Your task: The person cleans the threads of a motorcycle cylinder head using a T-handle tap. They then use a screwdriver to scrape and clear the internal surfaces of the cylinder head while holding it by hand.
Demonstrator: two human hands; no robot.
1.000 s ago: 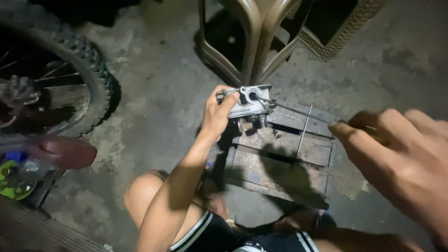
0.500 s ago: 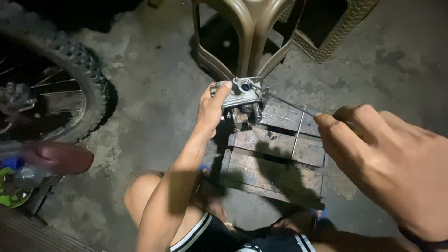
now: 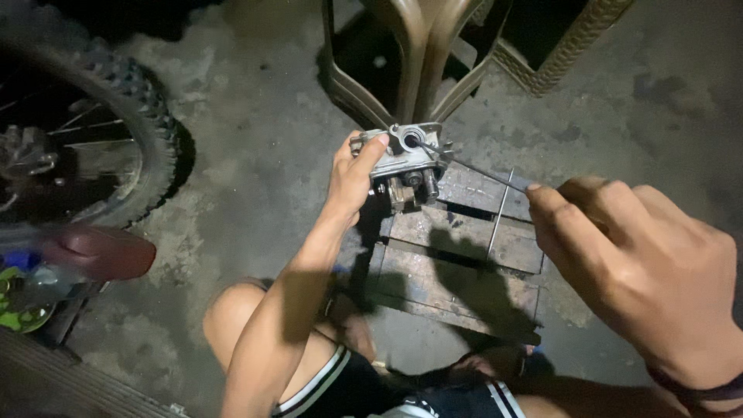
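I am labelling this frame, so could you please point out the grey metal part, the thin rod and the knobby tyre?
grey metal part [image 3: 404, 159]: head view, its front face.
thin rod [image 3: 480, 168]: head view, mid-shaft.
knobby tyre [image 3: 147, 131]: head view, tread.

Grey metal part [image 3: 402, 159], tan stool [image 3: 422, 46]

Wooden block [image 3: 457, 255] and stool [image 3: 410, 54] on concrete floor [image 3: 255, 139]

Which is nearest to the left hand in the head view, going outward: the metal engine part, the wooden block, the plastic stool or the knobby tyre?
1. Metal engine part: gripped in the left hand.
2. Wooden block: just below and right of it.
3. Plastic stool: beyond it, at the top.
4. Knobby tyre: far off on the left.
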